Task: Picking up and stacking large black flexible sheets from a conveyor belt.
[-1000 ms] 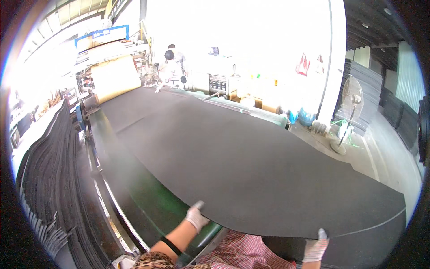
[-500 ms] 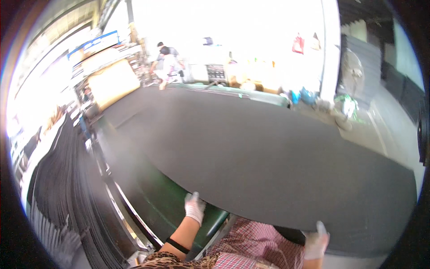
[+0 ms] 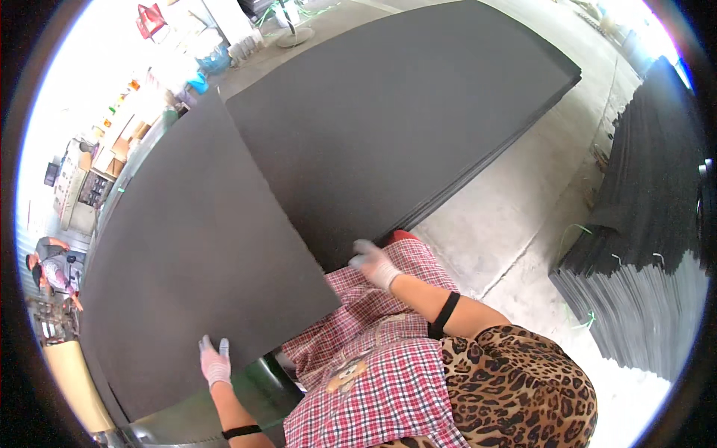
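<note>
I hold a large dark grey foam sheet tilted in front of me. My left hand, in a white glove, grips its lower edge from below, fingers lying on the face. The gloved right hand is blurred just right of the sheet's near corner, over the edge of a low pile of the same dark sheets on the floor. Whether it touches the held sheet I cannot tell. My checked apron and leopard-print sleeve fill the lower middle.
A taller stack of dark sheets stands at the right on the concrete floor. A green machine table edge lies below the left hand. Other people work at the far left. A standing fan is at the top.
My view has swung to the right, away from the long table. The sheet has left the table and now hangs over the floor pile. The right hand has moved up toward the sheet's corner.
</note>
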Demonstrator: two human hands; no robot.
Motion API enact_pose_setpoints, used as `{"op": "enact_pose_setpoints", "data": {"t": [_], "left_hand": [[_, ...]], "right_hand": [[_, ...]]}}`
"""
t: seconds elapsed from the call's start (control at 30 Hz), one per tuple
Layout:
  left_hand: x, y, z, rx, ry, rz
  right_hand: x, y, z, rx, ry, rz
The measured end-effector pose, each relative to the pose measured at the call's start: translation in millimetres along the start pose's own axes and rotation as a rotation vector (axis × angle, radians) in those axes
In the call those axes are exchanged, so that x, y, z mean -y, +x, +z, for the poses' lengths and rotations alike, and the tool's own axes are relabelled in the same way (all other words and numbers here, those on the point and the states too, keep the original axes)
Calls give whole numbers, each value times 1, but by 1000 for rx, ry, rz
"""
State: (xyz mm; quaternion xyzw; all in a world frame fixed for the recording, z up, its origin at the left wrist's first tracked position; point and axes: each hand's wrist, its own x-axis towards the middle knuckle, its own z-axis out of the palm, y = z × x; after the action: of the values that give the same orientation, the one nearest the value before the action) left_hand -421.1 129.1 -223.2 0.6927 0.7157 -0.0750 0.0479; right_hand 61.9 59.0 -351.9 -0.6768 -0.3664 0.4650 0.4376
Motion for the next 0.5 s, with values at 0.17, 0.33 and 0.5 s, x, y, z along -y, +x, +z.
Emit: {"op": "enact_pose_setpoints", "data": {"t": [0.17,0.33,0.5], "left_hand": [[62,24,4,64,-29,-181],[136,20,8,193,-36,-336],[154,14,2,65,-160,-311]], "right_hand": [[-160,78,-26,-270,1053,166],[-190,100,-13,-104,887,-33],[-132,72,-24,-105,154,63]]}}
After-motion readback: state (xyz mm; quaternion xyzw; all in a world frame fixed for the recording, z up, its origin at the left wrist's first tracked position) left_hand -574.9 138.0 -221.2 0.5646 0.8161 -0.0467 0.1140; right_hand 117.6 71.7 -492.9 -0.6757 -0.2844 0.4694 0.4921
